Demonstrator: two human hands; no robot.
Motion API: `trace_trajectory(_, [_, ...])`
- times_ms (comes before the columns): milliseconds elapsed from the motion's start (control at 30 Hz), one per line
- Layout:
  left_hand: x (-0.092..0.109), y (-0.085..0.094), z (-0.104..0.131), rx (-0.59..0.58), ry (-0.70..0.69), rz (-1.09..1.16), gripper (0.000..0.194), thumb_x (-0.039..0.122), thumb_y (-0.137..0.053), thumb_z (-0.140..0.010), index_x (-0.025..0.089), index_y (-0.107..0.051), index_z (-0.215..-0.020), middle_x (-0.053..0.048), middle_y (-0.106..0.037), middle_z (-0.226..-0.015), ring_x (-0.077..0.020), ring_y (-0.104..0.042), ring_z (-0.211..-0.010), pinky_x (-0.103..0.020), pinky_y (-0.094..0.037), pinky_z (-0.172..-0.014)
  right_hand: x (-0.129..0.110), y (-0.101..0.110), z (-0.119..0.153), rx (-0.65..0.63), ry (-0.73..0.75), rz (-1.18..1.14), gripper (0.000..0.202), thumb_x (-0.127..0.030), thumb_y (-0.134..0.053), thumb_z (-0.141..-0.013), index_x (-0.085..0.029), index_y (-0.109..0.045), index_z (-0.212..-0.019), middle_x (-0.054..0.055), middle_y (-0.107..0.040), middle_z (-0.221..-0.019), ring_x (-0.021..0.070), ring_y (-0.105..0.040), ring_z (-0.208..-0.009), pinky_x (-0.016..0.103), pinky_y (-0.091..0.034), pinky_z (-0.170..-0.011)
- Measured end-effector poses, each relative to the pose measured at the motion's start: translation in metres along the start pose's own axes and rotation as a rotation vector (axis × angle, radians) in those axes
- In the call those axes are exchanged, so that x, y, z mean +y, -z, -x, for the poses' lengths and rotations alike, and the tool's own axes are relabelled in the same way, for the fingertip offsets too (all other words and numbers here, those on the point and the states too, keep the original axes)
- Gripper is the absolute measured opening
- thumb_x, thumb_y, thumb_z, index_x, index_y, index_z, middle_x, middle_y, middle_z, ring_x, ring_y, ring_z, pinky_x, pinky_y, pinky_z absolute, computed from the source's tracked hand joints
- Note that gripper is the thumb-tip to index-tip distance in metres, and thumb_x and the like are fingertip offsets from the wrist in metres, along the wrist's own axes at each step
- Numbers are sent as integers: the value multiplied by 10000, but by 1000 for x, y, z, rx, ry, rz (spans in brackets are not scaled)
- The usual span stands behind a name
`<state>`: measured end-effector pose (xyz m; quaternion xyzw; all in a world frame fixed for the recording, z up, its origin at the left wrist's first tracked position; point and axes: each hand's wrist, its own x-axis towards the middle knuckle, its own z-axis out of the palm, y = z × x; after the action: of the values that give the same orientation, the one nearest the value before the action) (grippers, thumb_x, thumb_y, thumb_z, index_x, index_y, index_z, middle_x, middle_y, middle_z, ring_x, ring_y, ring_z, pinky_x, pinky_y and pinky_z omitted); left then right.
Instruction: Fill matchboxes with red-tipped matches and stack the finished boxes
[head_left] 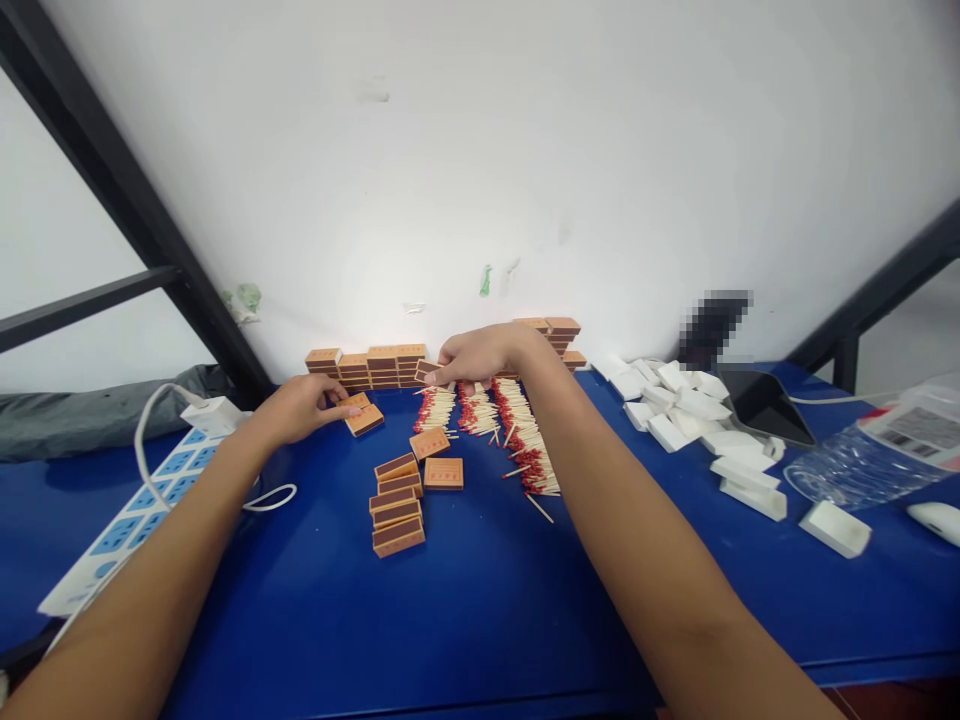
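Note:
My right hand (474, 357) pinches a matchbox (429, 372) near the wall, above the heaps of red-tipped matches (525, 430). My left hand (304, 408) has its fingers on the orange matchboxes (364, 419) lying left of the matches. Behind both hands, stacked matchboxes (382, 366) stand in a row along the wall. Nearer to me, a column of matchboxes (397, 514) rests on their sides, dark striking strips showing. Two more matchboxes (444, 473) lie flat beside that column.
White box trays (682, 400) are piled at the right, near a dark tablet-like device (765, 405) and clear plastic wrap (862, 450). A power strip (142, 515) with white cables lies at the left of the blue table (480, 620). Another matchbox stack (559, 335) stands behind my right wrist.

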<state>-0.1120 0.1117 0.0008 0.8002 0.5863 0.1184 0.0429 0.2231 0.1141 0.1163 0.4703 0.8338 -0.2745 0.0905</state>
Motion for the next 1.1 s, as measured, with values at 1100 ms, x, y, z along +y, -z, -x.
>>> trace_trajectory(1100, [7,44,-42,225,4,-106,493,553,-715,-831,231,-834,-1184,-123,-804,-1233,-352,-706,-1149,-453,-540,-1052,11,13,20,82,12,11,397,-575,-667,-974,-185,-698,-1040,95,-722,-914,223,-636,-814,351,-480,-692])
